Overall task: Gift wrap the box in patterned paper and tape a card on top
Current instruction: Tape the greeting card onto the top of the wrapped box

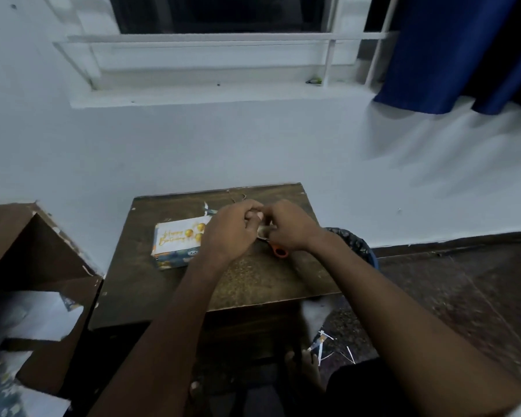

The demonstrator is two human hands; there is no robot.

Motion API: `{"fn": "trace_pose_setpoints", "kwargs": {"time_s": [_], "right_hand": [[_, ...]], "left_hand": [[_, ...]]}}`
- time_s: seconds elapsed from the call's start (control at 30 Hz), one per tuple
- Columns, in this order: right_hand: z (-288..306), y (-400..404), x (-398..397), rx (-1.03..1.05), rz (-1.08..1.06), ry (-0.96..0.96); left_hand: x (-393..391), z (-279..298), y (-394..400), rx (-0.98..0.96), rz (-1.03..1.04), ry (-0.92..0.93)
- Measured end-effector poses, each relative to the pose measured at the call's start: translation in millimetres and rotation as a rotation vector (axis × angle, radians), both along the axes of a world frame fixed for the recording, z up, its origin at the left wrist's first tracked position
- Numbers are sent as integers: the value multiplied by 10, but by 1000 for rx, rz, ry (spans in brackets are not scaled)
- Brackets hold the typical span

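Left hand point(230, 228) and right hand point(286, 225) meet, fingers curled.

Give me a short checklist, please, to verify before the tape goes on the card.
1. Box wrapped: ok, patterned paper covers the visible side.
2. Card on top of box: ok, lying flat with its print upward.
3. Tape in hand: ok, left hand and right hand meet at a roll.
4. Strip pulled free: cannot tell, fingers hide it.
5. Scissors near: ok, orange handle shows under right hand.
6. Card already fixed: cannot tell.
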State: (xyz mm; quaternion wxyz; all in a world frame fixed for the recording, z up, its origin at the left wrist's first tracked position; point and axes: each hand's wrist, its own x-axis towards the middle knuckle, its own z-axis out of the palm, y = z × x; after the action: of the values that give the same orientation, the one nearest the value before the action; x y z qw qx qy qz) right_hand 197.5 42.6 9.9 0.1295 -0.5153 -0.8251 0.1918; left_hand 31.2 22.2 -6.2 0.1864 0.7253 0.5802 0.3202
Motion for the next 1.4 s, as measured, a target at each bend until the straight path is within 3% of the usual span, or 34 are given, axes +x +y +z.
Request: {"fn": "trace_pose_setpoints", "kwargs": {"time_s": [0.17,0.43,0.97,1.2,1.4], "right_hand": [[-32,112,265,18,-76,211],[-22,135,385,35,-80,350],[-10,79,259,101,26,373],[-7,66,266,135,13,399],[8,60,251,148,21,414]], "left_hand": [[148,89,30,-9,25,-258],[193,121,33,-13,-7,-442],[62,189,-8,66,90,-495],[50,211,12,-119,113,-682],[20,201,-1,-151,78,-661]]}}
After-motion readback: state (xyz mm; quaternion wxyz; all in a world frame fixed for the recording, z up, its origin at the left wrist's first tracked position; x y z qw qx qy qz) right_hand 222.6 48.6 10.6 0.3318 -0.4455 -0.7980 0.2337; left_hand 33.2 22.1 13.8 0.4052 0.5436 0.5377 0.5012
